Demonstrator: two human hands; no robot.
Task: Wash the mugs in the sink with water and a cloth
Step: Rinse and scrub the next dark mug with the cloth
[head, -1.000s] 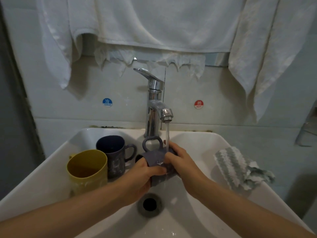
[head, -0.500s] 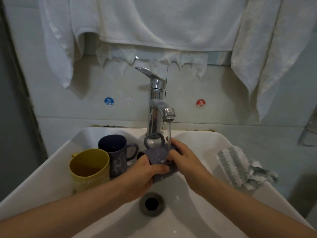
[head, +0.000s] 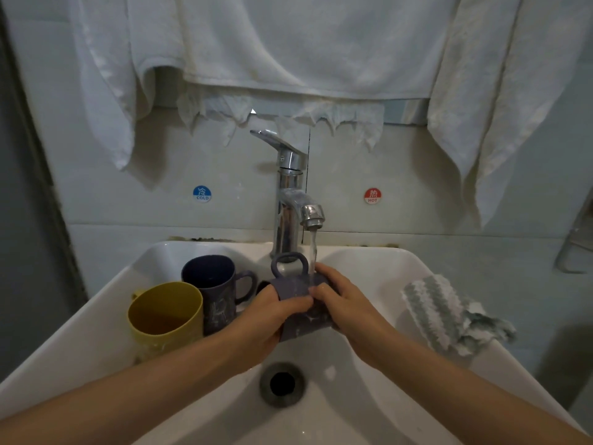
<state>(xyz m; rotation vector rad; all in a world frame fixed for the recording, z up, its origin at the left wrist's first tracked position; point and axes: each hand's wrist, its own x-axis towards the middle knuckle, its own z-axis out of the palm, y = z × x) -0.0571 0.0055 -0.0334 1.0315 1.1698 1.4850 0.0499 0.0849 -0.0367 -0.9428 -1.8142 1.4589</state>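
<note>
A grey-purple mug (head: 300, 292) lies on its side over the white sink (head: 96, 332), handle pointing up, under the running stream from the chrome tap (head: 290, 200). My left hand (head: 272, 313) grips its left side, and my right hand (head: 340, 300) wraps round its right side, with water falling on the fingers. A dark purple mug (head: 213, 290) and a yellow mug (head: 165, 316) stand upright at the basin's left. A grey-and-white striped cloth (head: 446, 313) lies on the sink's right rim, apart from both hands.
The drain (head: 282, 383) sits open below the hands. White towels (head: 288, 46) hang above the tap across the wall. Cold (head: 201, 194) and hot (head: 372, 196) stickers flank the tap. A dark wall edge runs down the left.
Both hands keep holding the mug under the stream, with only small shifts of the fingers. The view has moved slightly.
</note>
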